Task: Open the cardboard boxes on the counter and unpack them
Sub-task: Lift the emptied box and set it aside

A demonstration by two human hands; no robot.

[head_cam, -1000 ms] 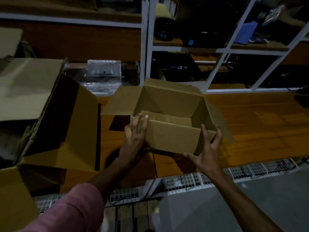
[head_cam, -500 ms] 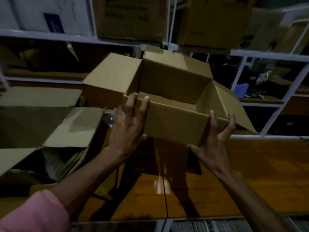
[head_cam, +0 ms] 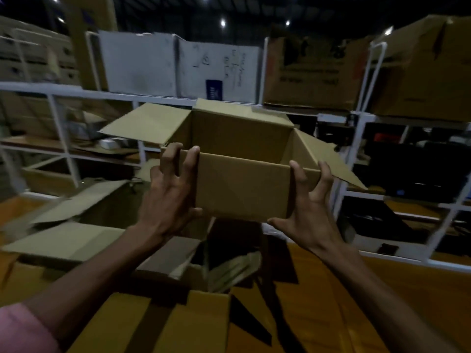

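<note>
A small open cardboard box (head_cam: 242, 184) is held up in the air in front of me, its flaps spread out to the left, back and right. My left hand (head_cam: 170, 194) grips its near left corner, fingers curled over the rim. My right hand (head_cam: 308, 212) grips the near right corner, fingers up the side and thumb under the bottom edge. I cannot see into the box. Below it a larger open cardboard box (head_cam: 76, 240) stands on the wooden counter (head_cam: 382, 301) at the left, with crumpled packing visible inside.
White metal shelving (head_cam: 61, 128) runs behind the counter, carrying big cardboard boxes (head_cam: 313, 72) and white cartons (head_cam: 178, 64) on top and dark items lower right. Another cardboard flap (head_cam: 178, 324) lies at the near edge below my arms.
Both hands have lifted the small box off the counter to chest height. The view has tilted up from the counter to the shelves. My left fingers have curled over the rim.
</note>
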